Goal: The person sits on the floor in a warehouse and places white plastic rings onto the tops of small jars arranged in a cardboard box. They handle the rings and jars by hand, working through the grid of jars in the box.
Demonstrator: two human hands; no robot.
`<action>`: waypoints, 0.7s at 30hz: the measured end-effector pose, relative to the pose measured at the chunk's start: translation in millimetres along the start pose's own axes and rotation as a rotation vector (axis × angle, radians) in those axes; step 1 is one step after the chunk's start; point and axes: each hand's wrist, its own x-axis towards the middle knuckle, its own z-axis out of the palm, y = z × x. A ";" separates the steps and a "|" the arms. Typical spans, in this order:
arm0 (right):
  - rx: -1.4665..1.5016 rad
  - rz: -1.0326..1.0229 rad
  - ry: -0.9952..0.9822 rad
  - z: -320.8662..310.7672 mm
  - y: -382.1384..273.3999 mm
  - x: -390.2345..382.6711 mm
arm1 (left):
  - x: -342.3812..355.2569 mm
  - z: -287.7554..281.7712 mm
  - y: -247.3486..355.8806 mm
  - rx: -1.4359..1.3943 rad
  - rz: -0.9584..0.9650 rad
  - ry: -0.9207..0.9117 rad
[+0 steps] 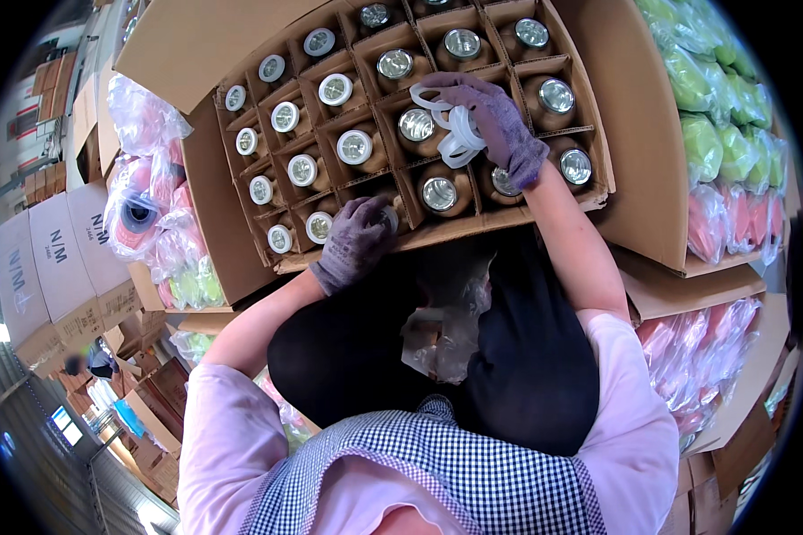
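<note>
A divided cardboard carton [401, 242] holds rows of bottles with silvery, glass-like mouths. White plastic rings [355, 147] sit around the mouths on its left side, while bottles on the right, such as this bare bottle [439, 193], have none. My right hand [500, 125], in a grey-purple glove, is closed on several loose white rings [460, 138] above the right-hand bottles. Gloved the same way, my left hand [357, 241] reaches into a cell in the near row, its fingers curled over a bottle mouth [390, 218] they partly hide.
Raised carton flaps [633, 134] flank the box. Open cartons with plastic-wrapped green parts [700, 147] and pink parts [700, 348] stand at right, with more wrapped parts [143, 209] at left. Closed cartons [49, 259] are stacked farther left. A person [101, 359] is in the background.
</note>
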 end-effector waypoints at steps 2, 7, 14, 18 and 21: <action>-0.017 -0.038 -0.006 -2.2 3.5 1.0 | 0.4 -1.1 2.2 0.090 -0.007 -0.058; -0.029 -0.054 0.000 -5.2 0.3 -2.8 | 9.3 -6.3 -1.2 0.067 -0.045 -0.069; -0.035 -0.076 0.027 -12.1 2.1 -0.2 | -8.7 -15.2 -13.8 -0.031 -0.257 -0.115; -0.070 -0.091 -0.015 -11.0 -2.1 -4.0 | 5.8 -23.7 -6.3 -0.091 -0.303 -0.214; 0.144 0.028 -0.056 -6.5 -1.9 -2.9 | 9.4 -26.9 -18.8 0.060 -0.285 -0.386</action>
